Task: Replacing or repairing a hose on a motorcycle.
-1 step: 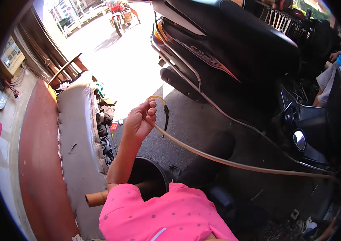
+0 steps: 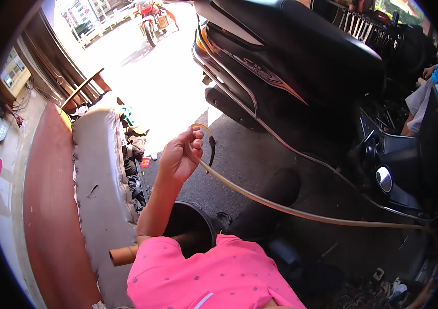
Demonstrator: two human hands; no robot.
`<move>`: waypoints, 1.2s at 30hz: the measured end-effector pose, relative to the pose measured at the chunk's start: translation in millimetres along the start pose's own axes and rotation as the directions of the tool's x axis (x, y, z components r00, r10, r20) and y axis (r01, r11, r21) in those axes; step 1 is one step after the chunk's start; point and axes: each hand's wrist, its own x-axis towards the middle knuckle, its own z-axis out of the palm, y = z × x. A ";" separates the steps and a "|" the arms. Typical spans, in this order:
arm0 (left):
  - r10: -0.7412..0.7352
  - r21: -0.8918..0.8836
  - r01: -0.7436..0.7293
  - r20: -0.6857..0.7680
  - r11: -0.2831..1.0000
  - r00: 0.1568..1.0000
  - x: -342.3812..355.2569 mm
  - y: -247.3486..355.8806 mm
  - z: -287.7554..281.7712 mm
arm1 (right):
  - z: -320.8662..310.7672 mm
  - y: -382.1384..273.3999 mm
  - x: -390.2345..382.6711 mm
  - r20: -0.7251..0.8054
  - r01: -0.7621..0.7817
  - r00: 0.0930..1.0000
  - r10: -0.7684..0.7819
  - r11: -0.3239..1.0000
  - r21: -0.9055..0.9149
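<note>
My left hand is raised at mid-picture, its fingers closed round a thin translucent yellowish hose. Above the fingers the hose bends over in a short loop, and a dark piece of tube or fitting hangs from that end. From below my hand the hose runs in a long curve to the right, toward the dark front part of a scooter, where its far end is lost in shadow. My right hand does not show.
A black scooter seat and body with a metal side rail stand at upper right. A grey padded bench lies along the left. Below my forearm is a black bin. Another person's arm shows at far right. Loose parts lie lower right.
The hanging dark end of the hose has swung slightly left. My left hand keeps its grip and has hardly moved.
</note>
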 end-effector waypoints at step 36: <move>-0.486 0.306 0.424 0.164 0.852 0.858 -54.7 -31.1 64.3 | 0.0 0.9 -31.1 0.004 -0.128 0.991 0.132 0.955 0.267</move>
